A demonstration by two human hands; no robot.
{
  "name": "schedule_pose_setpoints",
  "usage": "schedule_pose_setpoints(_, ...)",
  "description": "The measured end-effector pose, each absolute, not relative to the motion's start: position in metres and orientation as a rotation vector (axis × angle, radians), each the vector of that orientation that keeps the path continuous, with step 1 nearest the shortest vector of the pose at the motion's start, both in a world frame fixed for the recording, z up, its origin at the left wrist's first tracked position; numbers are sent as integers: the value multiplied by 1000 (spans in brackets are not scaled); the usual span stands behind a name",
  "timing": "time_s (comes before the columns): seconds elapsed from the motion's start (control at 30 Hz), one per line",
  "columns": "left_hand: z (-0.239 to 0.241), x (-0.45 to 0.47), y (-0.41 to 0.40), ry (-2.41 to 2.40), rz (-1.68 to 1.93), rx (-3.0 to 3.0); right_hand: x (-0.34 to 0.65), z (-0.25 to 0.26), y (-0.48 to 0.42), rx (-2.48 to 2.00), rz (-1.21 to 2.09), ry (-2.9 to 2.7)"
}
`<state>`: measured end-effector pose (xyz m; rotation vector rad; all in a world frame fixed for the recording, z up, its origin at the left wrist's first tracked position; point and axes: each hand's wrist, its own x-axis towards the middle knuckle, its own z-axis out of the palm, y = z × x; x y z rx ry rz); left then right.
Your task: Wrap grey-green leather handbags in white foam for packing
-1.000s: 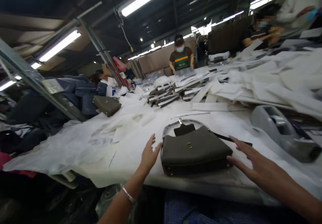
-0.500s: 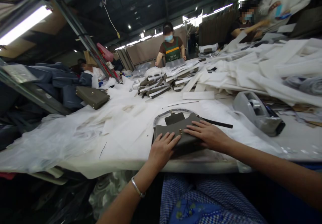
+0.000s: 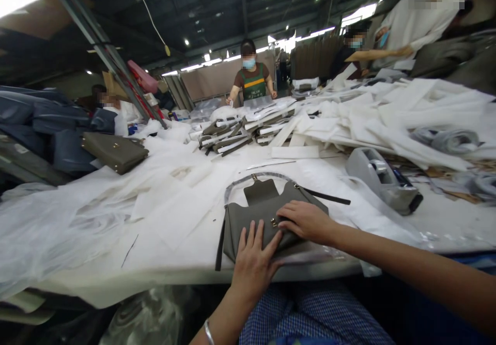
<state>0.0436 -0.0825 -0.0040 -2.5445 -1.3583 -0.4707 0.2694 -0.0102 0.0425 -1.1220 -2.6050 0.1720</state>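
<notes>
I observe the olive handbag (image 3: 267,209) at the near edge of the table (image 3: 178,262), its flap (image 3: 261,192) extended away from the body. My left hand (image 3: 253,262) rests on its front, fingers spread. My right hand (image 3: 308,222) lies beside the gold clasp (image 3: 273,222), fingers close together, thumb apart. Beyond, white sheets (image 3: 387,112) are heaped toward the far edge; a co-worker (image 3: 253,84) stands behind.

Handbag (image 3: 256,210), tape dispenser (image 3: 382,179), white sheets (image 3: 387,108) on table (image 3: 197,241)
</notes>
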Motion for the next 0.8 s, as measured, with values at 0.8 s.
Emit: schedule_pose_setpoints(0.8, -27, 39, -74, -1247, -563, -2368, 323, 90, 182, -1823, 167, -2306)
